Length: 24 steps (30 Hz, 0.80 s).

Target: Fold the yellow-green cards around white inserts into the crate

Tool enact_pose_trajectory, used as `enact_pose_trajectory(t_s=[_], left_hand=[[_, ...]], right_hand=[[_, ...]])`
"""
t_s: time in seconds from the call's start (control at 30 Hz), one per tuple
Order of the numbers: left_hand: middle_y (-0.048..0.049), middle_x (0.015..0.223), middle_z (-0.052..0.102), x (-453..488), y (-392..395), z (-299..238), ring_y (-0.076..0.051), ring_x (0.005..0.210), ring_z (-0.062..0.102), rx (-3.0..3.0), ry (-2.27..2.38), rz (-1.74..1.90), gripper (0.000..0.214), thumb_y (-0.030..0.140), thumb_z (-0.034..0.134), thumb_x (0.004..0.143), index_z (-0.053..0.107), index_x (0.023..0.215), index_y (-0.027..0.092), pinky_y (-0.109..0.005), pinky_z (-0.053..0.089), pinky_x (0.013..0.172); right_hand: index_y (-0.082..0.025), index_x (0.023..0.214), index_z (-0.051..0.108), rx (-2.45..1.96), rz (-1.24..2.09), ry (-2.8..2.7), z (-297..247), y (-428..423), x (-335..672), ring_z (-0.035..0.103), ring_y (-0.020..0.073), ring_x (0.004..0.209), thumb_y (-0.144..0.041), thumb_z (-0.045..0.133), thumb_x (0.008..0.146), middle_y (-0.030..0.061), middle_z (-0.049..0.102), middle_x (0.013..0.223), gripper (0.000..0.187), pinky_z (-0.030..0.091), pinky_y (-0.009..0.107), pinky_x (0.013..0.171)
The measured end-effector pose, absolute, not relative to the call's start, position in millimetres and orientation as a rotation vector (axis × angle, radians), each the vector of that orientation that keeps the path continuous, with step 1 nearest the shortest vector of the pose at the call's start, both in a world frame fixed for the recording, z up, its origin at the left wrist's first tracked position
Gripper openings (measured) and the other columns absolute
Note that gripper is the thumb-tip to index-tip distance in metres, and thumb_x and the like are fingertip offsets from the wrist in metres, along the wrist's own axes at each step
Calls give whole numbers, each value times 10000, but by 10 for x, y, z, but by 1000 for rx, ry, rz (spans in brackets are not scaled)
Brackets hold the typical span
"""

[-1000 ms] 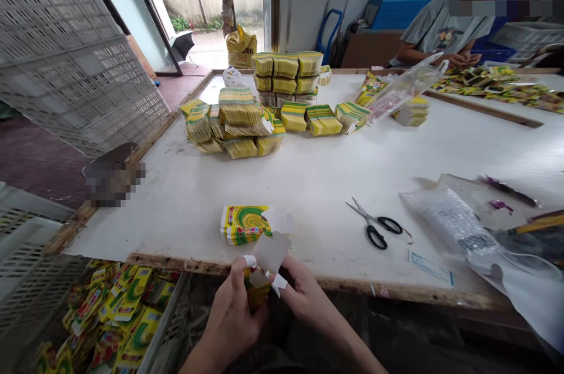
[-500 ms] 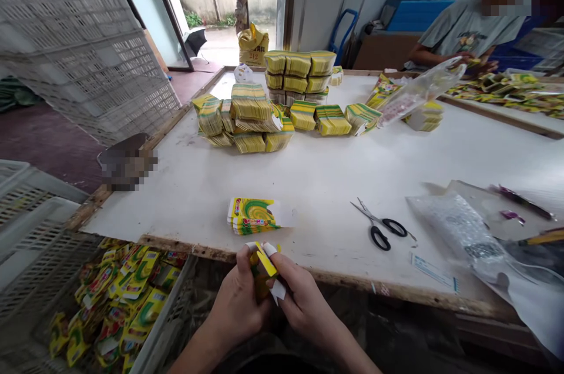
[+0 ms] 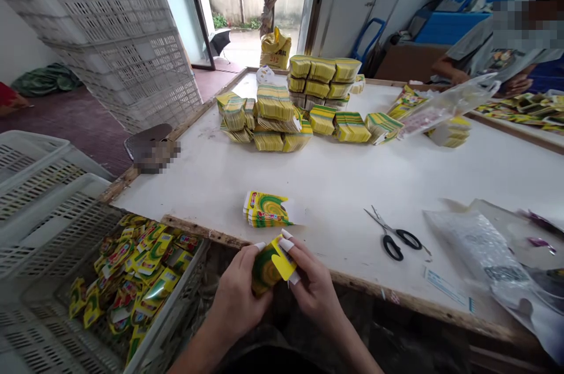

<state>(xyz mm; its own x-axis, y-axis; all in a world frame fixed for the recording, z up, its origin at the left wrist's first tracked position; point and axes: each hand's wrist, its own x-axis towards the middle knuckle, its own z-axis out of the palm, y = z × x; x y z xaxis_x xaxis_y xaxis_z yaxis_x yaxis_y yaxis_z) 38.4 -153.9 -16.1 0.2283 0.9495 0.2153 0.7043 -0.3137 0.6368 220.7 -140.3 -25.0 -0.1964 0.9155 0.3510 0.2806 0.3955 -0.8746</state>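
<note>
Just below the table's near edge, my left hand (image 3: 238, 297) and my right hand (image 3: 312, 286) are both closed on a small yellow-and-green printed carton (image 3: 269, 265). The left hand grips its body from the left; the right hand pinches its yellow flap from the right. White tape covers some fingertips. A short stack of flat yellow-green cartons (image 3: 267, 209) lies on the white table (image 3: 335, 180) just beyond my hands.
A white plastic crate (image 3: 176, 309) holding several folded cartons stands at lower left. Black-handled scissors (image 3: 394, 236) and clear plastic bags (image 3: 480, 245) lie to the right. Bundled carton stacks (image 3: 299, 104) fill the table's far side. Another person (image 3: 493, 57) works at the far right.
The white inner side of the carton's flap has been folded over, so the yellow face now shows. The camera has swung left and down, showing more of the crate.
</note>
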Motion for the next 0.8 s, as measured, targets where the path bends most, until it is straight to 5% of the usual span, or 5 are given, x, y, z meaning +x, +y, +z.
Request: enact_pose_trajectory(t_s=[0.43, 0.8], left_hand=[[-75, 1141, 658, 157, -1406, 125, -223, 1030, 636, 2046, 1412, 747, 521, 178, 646, 688, 505, 1189, 194, -328, 524, 896], [-57, 1115, 657, 157, -1289, 155, -204, 1005, 640, 2073, 1374, 732, 500, 172, 650, 698, 496, 1172, 214, -294, 518, 883]], right_hand=[[-199, 1088, 635, -927, 1019, -2036, -87, -1199, 2391, 545, 249, 1250, -181, 528, 898, 193, 445, 1455, 219, 496, 326, 940], [-204, 1130, 648, -933, 951, -2107, -110, -1133, 2400, 572, 242, 1220, -120, 485, 889, 186, 408, 1481, 303, 508, 330, 935]])
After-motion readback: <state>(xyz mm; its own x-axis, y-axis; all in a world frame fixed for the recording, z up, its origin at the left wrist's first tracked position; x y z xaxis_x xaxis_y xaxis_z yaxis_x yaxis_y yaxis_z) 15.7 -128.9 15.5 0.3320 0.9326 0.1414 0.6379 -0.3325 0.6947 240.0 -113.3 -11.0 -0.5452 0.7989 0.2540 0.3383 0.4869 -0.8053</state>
